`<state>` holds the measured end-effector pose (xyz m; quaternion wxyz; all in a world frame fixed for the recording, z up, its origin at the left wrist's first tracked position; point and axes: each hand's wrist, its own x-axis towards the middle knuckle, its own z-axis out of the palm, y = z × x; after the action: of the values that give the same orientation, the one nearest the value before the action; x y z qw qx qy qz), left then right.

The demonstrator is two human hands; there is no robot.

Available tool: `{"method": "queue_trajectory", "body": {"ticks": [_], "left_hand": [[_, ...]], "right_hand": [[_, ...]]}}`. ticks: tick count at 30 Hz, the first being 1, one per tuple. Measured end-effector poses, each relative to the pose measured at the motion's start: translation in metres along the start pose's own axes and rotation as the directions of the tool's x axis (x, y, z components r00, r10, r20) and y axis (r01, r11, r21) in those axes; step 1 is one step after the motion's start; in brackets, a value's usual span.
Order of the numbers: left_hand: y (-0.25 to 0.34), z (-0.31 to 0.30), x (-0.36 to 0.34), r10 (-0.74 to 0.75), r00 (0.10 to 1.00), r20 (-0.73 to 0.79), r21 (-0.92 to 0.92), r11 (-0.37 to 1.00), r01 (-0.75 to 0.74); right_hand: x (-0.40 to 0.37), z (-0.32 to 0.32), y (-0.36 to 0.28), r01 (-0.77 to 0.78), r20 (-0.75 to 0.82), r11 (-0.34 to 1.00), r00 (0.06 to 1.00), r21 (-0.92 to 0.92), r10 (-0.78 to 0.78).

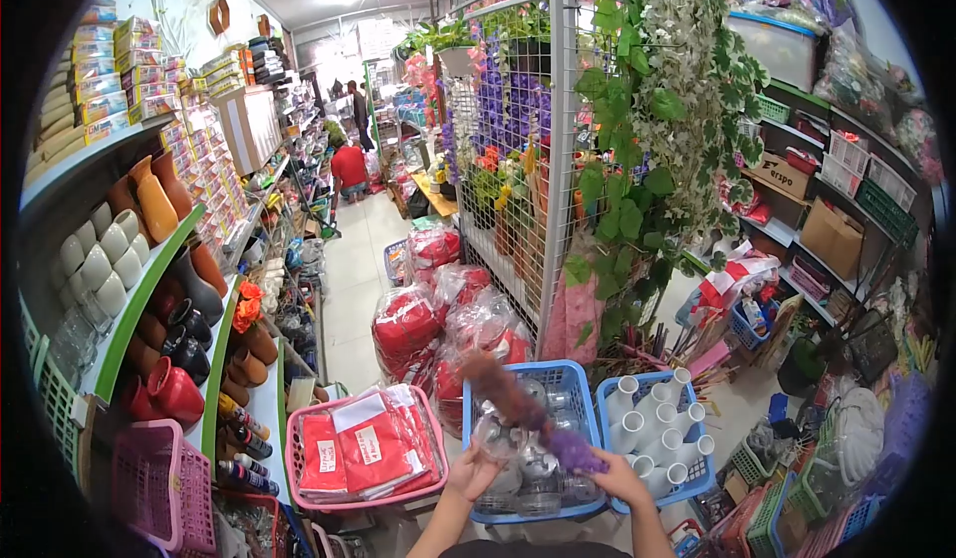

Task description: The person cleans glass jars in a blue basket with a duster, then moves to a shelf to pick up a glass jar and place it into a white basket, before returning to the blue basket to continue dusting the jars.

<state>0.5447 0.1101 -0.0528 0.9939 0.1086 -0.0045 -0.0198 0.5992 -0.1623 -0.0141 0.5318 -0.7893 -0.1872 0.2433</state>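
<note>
My right hand [619, 475] is closed around the purple end of a fluffy duster [510, 395], whose brown length slants up and left, smeared by motion. In my left hand [475, 472], a clear glass jar [495, 437] is gripped, with the duster close above it. Both hands are over a blue plastic basket [592, 399] that holds several clear glass jars [538, 466]. To its right, another blue basket [707, 478] contains several white bottle-shaped vases [665, 429]. A pink basket [299, 493] on the left holds red packets [366, 444] in clear plastic.
Red bundles in plastic [406, 321] sit on the floor ahead. A wire grid rack [558, 160] with artificial vines [622, 215] rises at front right. Shelves of vases [157, 198] line the left. Further down the aisle a person in red [349, 168] is low to the floor.
</note>
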Motion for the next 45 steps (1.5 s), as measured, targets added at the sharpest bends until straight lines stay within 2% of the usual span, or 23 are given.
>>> {"method": "queue_trajectory", "body": {"ticks": [2,3,4,6,8,9,10,12,14,18,20,21,22,23,24,29,32,34,36,37,39,42,45], "left_hand": [[-0.003,0.015,-0.001,0.039,0.999,0.015,0.112,0.993,-0.041],[-0.002,0.023,-0.001,0.014,0.997,0.077,0.259,0.965,-0.034],[-0.002,0.027,-0.001,-0.018,0.991,0.135,0.402,0.915,-0.038],[-0.005,0.027,0.003,0.022,0.998,0.064,0.647,0.760,-0.058],[-0.009,0.059,-0.003,-0.073,0.983,-0.171,0.915,0.359,0.186],[-0.011,0.078,-0.004,-0.099,0.993,-0.063,0.992,0.106,0.073],[-0.014,0.082,-0.001,-0.093,0.993,-0.071,0.991,0.107,0.080],[-0.022,0.085,0.005,-0.305,0.920,0.247,0.703,-0.597,-0.387],[-0.025,0.085,0.008,-0.299,0.935,0.192,0.762,-0.554,-0.334],[-0.030,0.097,0.008,-0.062,0.857,0.511,0.512,-0.779,-0.362],[-0.050,0.091,0.006,0.459,0.867,0.193,0.946,-0.323,-0.039],[-0.062,0.066,0.010,0.460,0.887,0.044,0.991,0.093,-0.098],[-0.066,0.059,0.010,0.464,0.885,0.044,0.991,0.091,-0.098],[-0.069,0.052,0.010,0.222,0.950,-0.218,0.767,0.641,0.026],[-0.073,0.050,0.010,-0.132,0.946,-0.295,0.272,0.938,0.216],[-0.091,0.033,0.015,-0.021,0.977,-0.210,0.391,0.914,0.103],[-0.088,0.034,0.018,0.148,0.958,-0.247,0.417,0.909,-0.033],[-0.077,0.009,0.022,0.159,0.949,-0.271,0.357,0.932,-0.054],[-0.064,0.015,0.022,0.273,0.916,-0.295,0.393,0.908,-0.144],[-0.058,0.007,0.022,0.286,0.930,-0.232,0.406,0.897,-0.175],[-0.055,0.005,0.019,0.299,0.940,-0.165,0.361,0.905,-0.224],[-0.055,0.002,0.023,0.271,0.941,-0.205,0.367,0.912,-0.183],[-0.053,-0.008,0.027,0.261,0.950,-0.169,0.398,0.900,-0.177]], "right_hand": [[0.011,0.003,-0.020,-0.201,-0.369,0.947,0.924,-0.252,0.097],[0.023,0.008,0.000,-0.128,-0.485,0.963,0.875,-0.238,-0.003],[0.027,0.009,-0.002,-0.122,-0.476,0.962,0.879,-0.244,-0.010],[0.036,0.017,-0.009,0.004,-0.287,0.952,0.954,0.307,0.089],[0.041,0.018,-0.034,0.028,-0.221,0.911,0.973,0.411,0.069],[0.043,0.016,-0.047,-0.017,-0.144,0.836,0.983,0.548,0.114],[0.045,0.013,-0.053,-0.068,-0.061,0.741,0.987,0.668,0.145],[0.061,0.008,-0.044,-0.105,-0.046,0.750,0.983,0.653,0.178],[0.068,0.003,-0.038,-0.098,-0.004,0.736,0.991,0.670,0.136],[0.081,-0.003,-0.020,-0.007,-0.125,0.676,0.981,0.737,0.147],[0.080,-0.010,-0.020,-0.026,-0.080,0.676,0.989,0.736,0.126],[0.080,-0.011,-0.018,-0.007,-0.074,0.665,0.993,0.747,0.094],[0.081,-0.012,-0.015,0.011,-0.069,0.655,0.996,0.756,0.063],[0.082,-0.012,-0.012,0.008,-0.064,0.657,0.996,0.754,0.061],[0.082,-0.013,-0.007,0.023,-0.061,0.703,0.998,0.711,0.029],[0.077,-0.031,0.006,0.125,-0.073,0.863,0.992,0.490,-0.103],[0.056,-0.054,-0.009,0.213,-0.316,0.958,0.911,-0.195,-0.267],[0.045,-0.072,-0.008,0.221,-0.270,0.974,0.935,-0.056,-0.228],[0.038,-0.089,0.015,0.396,0.147,0.894,0.917,-0.210,-0.371],[0.034,-0.096,0.020,0.396,0.147,0.894,0.917,-0.209,-0.372],[0.024,-0.106,0.020,0.140,0.369,0.986,0.924,-0.087,-0.099],[0.014,-0.097,-0.009,-0.110,0.078,0.948,0.987,-0.298,0.140],[0.024,-0.087,0.031,0.168,0.146,0.978,0.978,-0.127,-0.149]]}}
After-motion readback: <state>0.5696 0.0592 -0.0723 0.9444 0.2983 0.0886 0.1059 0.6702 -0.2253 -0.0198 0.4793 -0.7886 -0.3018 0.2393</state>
